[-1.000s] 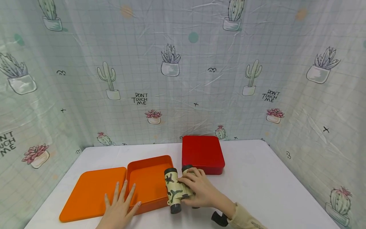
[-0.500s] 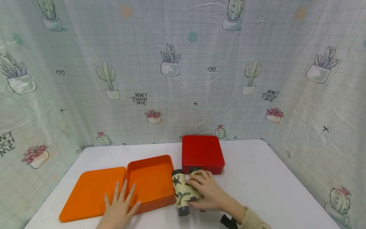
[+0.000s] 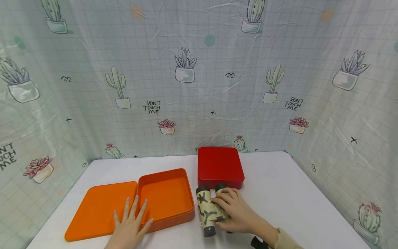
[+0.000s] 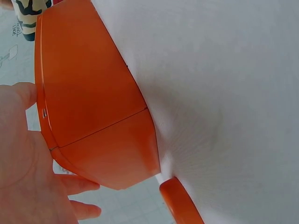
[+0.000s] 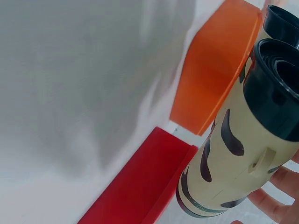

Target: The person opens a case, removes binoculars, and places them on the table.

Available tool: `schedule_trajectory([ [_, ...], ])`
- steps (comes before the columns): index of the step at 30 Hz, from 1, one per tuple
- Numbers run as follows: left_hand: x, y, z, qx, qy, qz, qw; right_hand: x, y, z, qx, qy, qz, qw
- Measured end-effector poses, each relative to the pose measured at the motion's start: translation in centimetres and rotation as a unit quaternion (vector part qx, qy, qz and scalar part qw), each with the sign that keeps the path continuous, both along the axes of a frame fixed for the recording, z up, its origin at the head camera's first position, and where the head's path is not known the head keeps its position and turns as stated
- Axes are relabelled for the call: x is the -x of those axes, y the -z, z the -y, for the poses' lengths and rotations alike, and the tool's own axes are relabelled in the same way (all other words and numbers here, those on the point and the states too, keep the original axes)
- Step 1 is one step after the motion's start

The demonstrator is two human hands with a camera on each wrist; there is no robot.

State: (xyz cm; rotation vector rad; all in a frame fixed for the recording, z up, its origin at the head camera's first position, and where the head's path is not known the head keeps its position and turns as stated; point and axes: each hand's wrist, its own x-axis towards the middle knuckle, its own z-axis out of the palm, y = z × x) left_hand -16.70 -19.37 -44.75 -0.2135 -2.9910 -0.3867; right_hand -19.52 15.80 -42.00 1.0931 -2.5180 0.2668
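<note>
My right hand (image 3: 237,212) grips a pair of camouflage-patterned binoculars (image 3: 205,207) from above, with the fingers over the right barrel. Just right of the orange box (image 3: 171,222), the binoculars sit in front of the red box. The right wrist view shows their black eyepieces and a beige barrel (image 5: 233,163) up close. Fingers spread, my left hand (image 3: 129,226) rests at the left front corner of the orange box, which stands without its lid and has nothing inside. In the left wrist view the thumb touches the rim near the box's side wall (image 4: 93,79).
A flat orange lid (image 3: 99,207) lies left of the orange box, against its side. The red box (image 3: 219,166) stands at the back. Black gear (image 3: 257,242) shows at the right wrist. A cactus-print curtain (image 3: 199,90) surrounds the white table (image 3: 289,200).
My right hand has moved the binoculars to the right, away from over the orange box's right edge, so that edge now shows. The left hand has stayed in place.
</note>
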Motion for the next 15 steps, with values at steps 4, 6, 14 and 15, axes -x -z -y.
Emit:
schedule_trajectory([
  [4, 0.0, -0.1, 0.0, -0.004, -0.003, 0.006, 1.0000, -0.1, 0.2, -0.6, -0.006, 0.001, -0.008, 0.9999],
  [6, 0.0, -0.1, 0.0, -0.005, -0.003, 0.008, 0.9999, -0.2, 0.3, -0.9, -0.011, 0.003, -0.010, 0.9999],
  [14, 0.1, 0.1, 0.0, -0.004, -0.003, 0.010, 0.9999, -0.2, 1.1, -1.6, -0.035, 0.005, -0.023, 0.9991],
  [15, 0.1, 0.1, 0.0, -0.004, -0.003, 0.010, 0.9999, -0.1, 1.2, -1.6, -0.038, 0.006, -0.023, 0.9990],
])
